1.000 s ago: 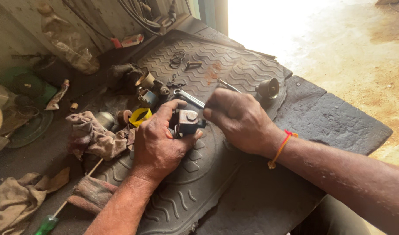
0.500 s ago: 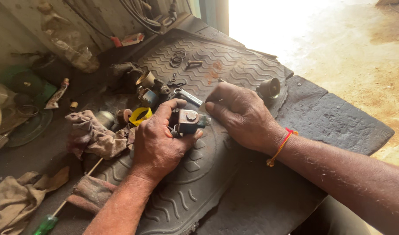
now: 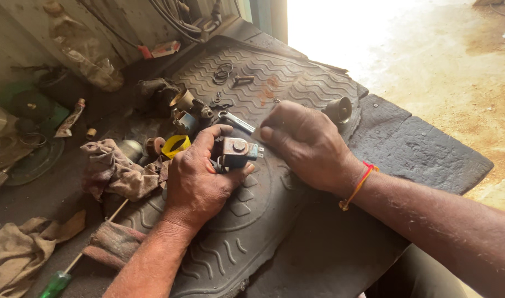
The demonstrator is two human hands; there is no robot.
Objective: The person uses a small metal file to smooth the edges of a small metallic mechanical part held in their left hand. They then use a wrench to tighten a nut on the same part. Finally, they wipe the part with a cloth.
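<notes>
The right hand has slid a touch off the part since a second ago, its fingertips now just beside the plug end rather than over it, while the left hand has kept its grip and barely shifted.

Far left, by the mat's near left corner, a green-handled screwdriver lies untouched next to a dirty rag. Moving in, the left hand is curled tight around a small rusty metal block, thumb over the top, fingers wrapped underneath, holding it just above the middle of the ribbed rubber mat. A round stud shows on the block's upper face and a pale connector pokes out to the right.

Good practice here, I'd say: hold the block steady in that left grip and work the connector end with fingertips only, no twisting.

The right hand sits knuckles-up, fingers bent and close together; whether they pinch anything I cannot tell. Towards the mat's far right edge stands a small dark cup-shaped part.
</notes>
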